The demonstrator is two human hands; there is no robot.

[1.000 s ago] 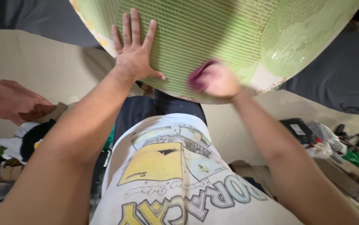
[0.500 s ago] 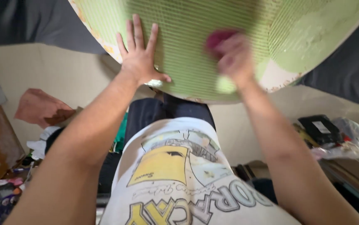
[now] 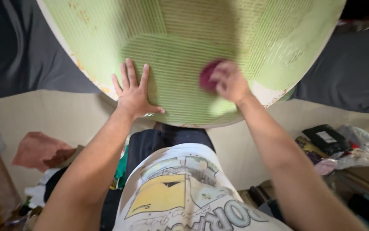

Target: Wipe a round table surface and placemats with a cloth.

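A person leans over a large rounded board [image 3: 193,38], pale green with a fine ribbed pattern and a worn cream edge, which fills the upper part of the head view and rests above the lap. The left hand [image 3: 134,95] lies flat on the green surface near the board's lower edge, fingers spread wide and thumb out to the side, gripping nothing. The right hand [image 3: 229,83] presses on the board a little higher and to the right, its fingers curled around a small magenta pad [image 3: 208,73]; the hand is blurred, so the exact hold on the pad is hard to read. Both forearms reach up from the bottom of the frame across a white printed T-shirt [image 3: 180,192]. A dark grey cloth [image 3: 13,47] lies under the board on both sides. To the left, a crumpled reddish-brown cloth [image 3: 39,149] sits on the beige floor. To the right, a black flat case [image 3: 325,139] and clear plastic bags [image 3: 360,149] lie among clutter.
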